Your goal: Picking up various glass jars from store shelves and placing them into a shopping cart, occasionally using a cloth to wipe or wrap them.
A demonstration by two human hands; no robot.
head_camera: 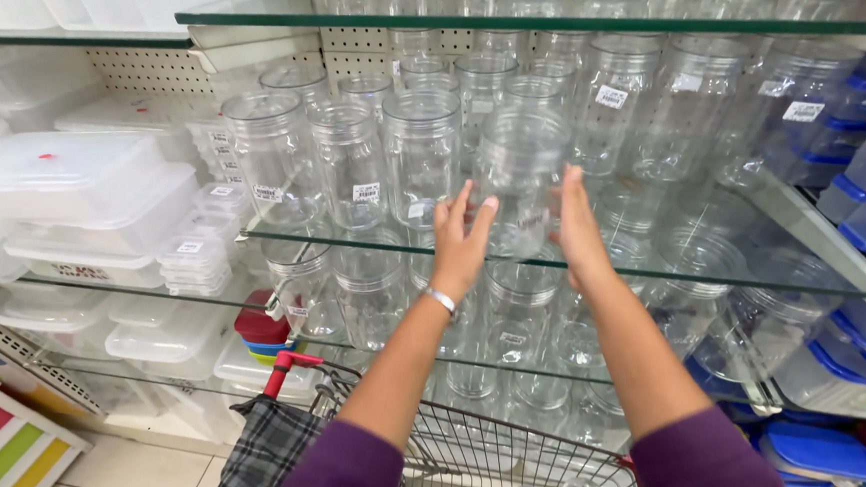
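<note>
Head view, listed from largest to smallest:

- A glass shelf (655, 275) is seen running across the frame, stocked with rows of clear lidded jars (348, 158); stacked white plastic boxes (69, 191) are kept at the left.
- A wire shopping trolley (486, 461) is seen below the arms, with a plaid bag (261, 455) beside it.
- A clear jar (522, 183) is held up just in front of the shelf's front row, between both hands.
- The left hand (461, 242) is pressed flat on the jar's left wall, fingers spread; its grip is open-palmed, not wrapped.
- The right hand (577, 227) is laid likewise on the right wall, so the jar is clamped between the two palms.
- The jar is judged light, stiff, smooth, slippery and possibly breakable; it is best taken at mid-body on opposite sides.
- A silver bracelet (442, 300) is worn on the left wrist.
</note>
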